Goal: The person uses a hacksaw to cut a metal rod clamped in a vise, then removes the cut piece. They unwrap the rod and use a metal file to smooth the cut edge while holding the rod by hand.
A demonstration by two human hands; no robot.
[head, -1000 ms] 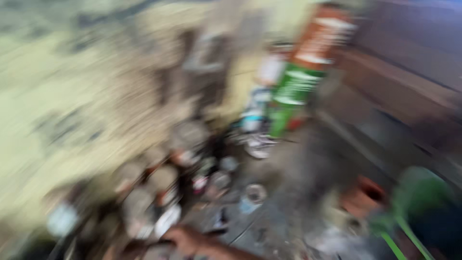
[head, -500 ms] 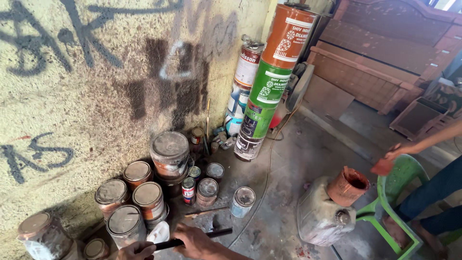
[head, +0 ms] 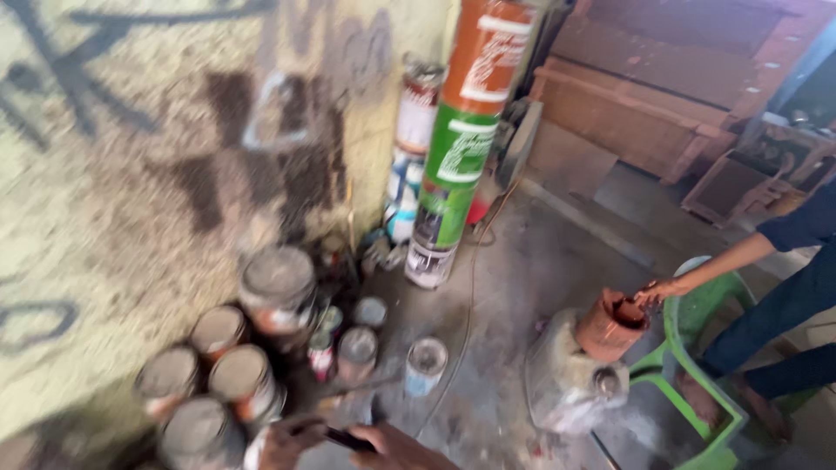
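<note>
both hands [head: 348, 439] pinching a thin dark stick [head: 348, 438] just below the dusty paint cans [head: 252, 348], other person's hand [head: 655, 292] on a clay pot [head: 610, 326]

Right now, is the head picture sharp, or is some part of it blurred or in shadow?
Head view: motion blur smears the whole frame, worst on the painted wall and the paint cans lower left; the stacked tall cans read a little clearer. The person's hands at the bottom edge are soft and dim, holding a dark thin tool. Daylight is flat, without glare.
</note>
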